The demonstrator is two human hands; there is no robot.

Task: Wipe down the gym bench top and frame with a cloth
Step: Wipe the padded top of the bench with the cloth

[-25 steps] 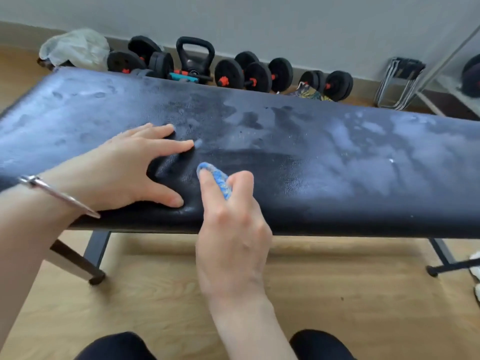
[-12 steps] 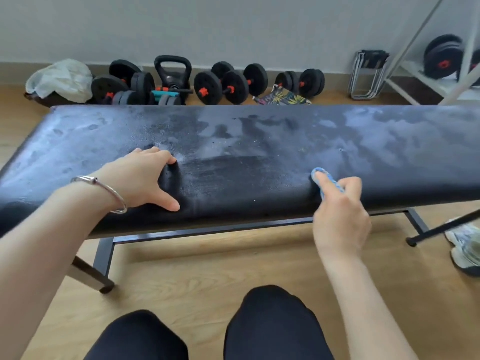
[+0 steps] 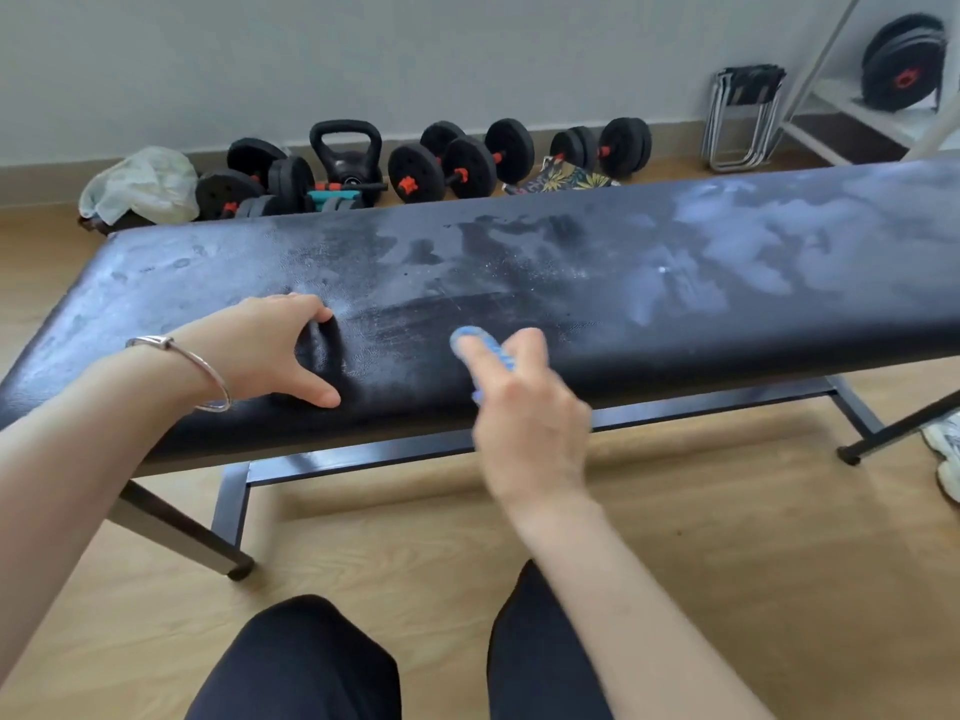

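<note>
1. Fingers (image 3: 304, 310) of the left hand (image 3: 270, 350) are bent, tips dug into the bench top (image 3: 623, 283). The thumb is spread wide toward the near edge, and the black cover creases between it and the fingertips.
2. A silver bangle (image 3: 200, 368) sits on the wrist behind those fingers.
3. The right hand (image 3: 524, 413) is blurred. Its fingers are held together and curled round a small blue cloth (image 3: 480, 341), with the forefinger lying along it.
4. The cloth touches the padding near the front edge, to the right of the left thumb and apart from it.
5. Beyond the right fingertips the surface is dark, and further right it is cloudy with pale smears.
6. Below both hands runs the dark metal frame (image 3: 363, 454), standing on the wooden floor (image 3: 727, 537).
7. Past the fingertips, by the wall, lie black dumbbells (image 3: 447, 168), a kettlebell (image 3: 347, 153) and a pale bundle (image 3: 140, 184).
</note>
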